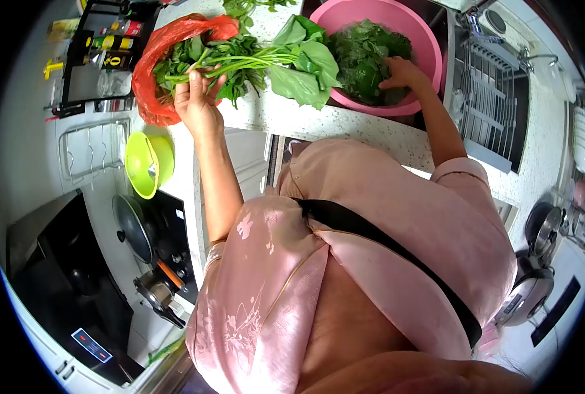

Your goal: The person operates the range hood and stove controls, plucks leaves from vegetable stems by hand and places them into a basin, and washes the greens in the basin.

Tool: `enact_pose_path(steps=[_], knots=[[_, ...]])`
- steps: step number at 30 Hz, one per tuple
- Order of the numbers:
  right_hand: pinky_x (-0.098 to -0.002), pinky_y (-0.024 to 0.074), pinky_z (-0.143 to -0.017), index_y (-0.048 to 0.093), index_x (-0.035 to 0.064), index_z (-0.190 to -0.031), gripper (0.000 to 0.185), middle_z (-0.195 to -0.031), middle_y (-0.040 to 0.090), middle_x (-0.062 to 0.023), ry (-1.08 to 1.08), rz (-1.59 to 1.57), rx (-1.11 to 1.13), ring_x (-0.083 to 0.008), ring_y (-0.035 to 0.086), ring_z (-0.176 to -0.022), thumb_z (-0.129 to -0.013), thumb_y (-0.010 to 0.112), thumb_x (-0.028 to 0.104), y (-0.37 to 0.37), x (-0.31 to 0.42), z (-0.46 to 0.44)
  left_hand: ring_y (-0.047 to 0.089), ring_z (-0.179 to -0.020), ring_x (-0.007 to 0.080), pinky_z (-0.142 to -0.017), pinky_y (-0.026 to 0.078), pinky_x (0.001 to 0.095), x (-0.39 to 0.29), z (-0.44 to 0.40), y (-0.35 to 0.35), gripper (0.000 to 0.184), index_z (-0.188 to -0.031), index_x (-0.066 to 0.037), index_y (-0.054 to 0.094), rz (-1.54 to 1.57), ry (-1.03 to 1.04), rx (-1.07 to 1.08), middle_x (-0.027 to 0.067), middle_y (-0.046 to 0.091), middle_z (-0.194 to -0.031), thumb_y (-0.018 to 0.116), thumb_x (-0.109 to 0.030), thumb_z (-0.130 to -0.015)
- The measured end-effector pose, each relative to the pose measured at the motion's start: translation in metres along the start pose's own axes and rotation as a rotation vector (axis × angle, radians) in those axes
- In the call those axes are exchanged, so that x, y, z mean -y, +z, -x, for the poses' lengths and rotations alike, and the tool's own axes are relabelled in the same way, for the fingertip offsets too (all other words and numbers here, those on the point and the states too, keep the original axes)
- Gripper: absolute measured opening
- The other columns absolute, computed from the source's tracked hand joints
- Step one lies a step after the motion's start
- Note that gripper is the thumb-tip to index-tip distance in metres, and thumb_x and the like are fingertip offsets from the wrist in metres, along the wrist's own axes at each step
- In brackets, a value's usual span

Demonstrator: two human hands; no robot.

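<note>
My left hand [199, 108] is closed round the stems of a bunch of leafy greens [256, 60], whose broad leaves point right over the counter. Under and beside that hand, a red plastic bag [149, 69] lies spread with more greens in it. Over on the right, my right hand [403, 73] reaches into a pink basin [430, 49]. Its thumb and fingers are apart against the loose green leaves [371, 52] in the basin; some fingertips are hidden among them.
More leaves [243, 10] lie at the counter's back. Left are a bottle rack [99, 59], a lime-green bowl [149, 164] and a stove with a lidded pan [133, 226] and a pot [156, 289]. A dish rack [489, 98] stands in the sink right of the basin.
</note>
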State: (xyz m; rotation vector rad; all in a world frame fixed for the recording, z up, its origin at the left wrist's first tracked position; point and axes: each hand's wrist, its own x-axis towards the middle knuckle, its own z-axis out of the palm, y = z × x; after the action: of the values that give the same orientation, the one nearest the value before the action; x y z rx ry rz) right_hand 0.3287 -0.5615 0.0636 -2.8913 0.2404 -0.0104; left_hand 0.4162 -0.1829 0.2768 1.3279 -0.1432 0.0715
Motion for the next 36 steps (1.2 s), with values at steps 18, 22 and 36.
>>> enact_pose_path(steps=[18, 22, 36], knots=[[-0.0355, 0.0475, -0.064, 0.061, 0.0056, -0.083, 0.023, -0.075, 0.063, -0.0119, -0.543, -0.612, -0.076, -0.0260, 0.062, -0.072, -0.075, 0.064, 0.027, -0.125, 0.187, -0.054, 0.055, -0.068, 0.0069, -0.060, 0.047, 0.0215, 0.011, -0.014, 0.052, 0.016, -0.095, -0.001, 0.062, -0.290, 0.118, 0.157, 0.0022, 0.062, -0.080, 0.060, -0.013, -0.085], [-0.0374, 0.0420, -0.054, 0.055, 0.0039, -0.072, 0.020, -0.061, 0.055, -0.0104, -0.543, -0.744, 0.005, -0.0233, 0.056, -0.058, -0.072, 0.065, 0.021, -0.112, 0.182, -0.066, 0.053, -0.061, 0.0057, -0.055, 0.043, 0.0195, 0.054, -0.031, 0.047, 0.013, -0.078, -0.002, 0.059, -0.493, 0.124, 0.333, -0.0005, 0.059, -0.068, 0.063, -0.013, -0.083], [-0.0364, 0.0481, -0.067, 0.062, 0.0048, -0.089, 0.018, -0.082, 0.065, -0.0125, -0.488, -0.610, -0.148, -0.0277, 0.063, -0.076, -0.073, 0.063, 0.014, -0.126, 0.132, -0.086, 0.056, -0.052, 0.0102, -0.044, 0.051, 0.0229, 0.068, -0.041, 0.052, 0.018, -0.073, -0.002, 0.053, -0.303, -0.271, 0.324, 0.0051, 0.057, -0.065, 0.058, -0.013, -0.085]])
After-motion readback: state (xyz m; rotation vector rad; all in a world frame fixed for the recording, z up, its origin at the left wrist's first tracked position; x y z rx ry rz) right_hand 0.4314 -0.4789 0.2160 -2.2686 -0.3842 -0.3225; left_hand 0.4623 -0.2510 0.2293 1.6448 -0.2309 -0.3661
